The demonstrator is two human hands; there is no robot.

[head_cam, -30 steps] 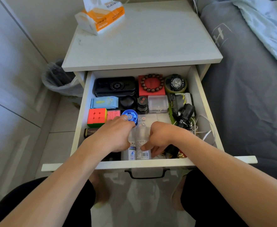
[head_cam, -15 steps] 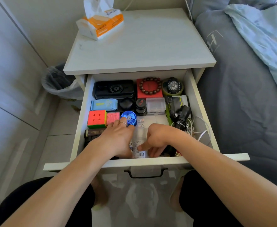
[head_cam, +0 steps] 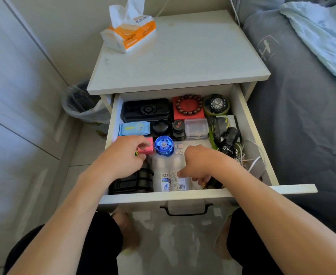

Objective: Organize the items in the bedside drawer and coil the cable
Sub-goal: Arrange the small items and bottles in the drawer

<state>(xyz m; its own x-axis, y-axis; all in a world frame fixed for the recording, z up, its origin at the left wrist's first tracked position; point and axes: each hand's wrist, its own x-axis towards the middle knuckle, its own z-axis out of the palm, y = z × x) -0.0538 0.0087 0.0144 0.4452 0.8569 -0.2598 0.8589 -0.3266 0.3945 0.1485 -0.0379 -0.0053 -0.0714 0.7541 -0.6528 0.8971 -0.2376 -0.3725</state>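
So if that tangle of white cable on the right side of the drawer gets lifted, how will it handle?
Probably floppy: the white cable lies in loose, uneven loops against the drawer wall. It looks thin, so likely light. It may snag, since some strands run beside or under the black headlamp. Neither the left hand nor the right hand touches it.

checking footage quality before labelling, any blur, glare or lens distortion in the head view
Head view: wide-angle bending bows the drawer sides and wall panels; daylight washes out the nightstand top; left hand slightly motion-softened; bottle labels only partly legible; drawer's front right corner in shadow.
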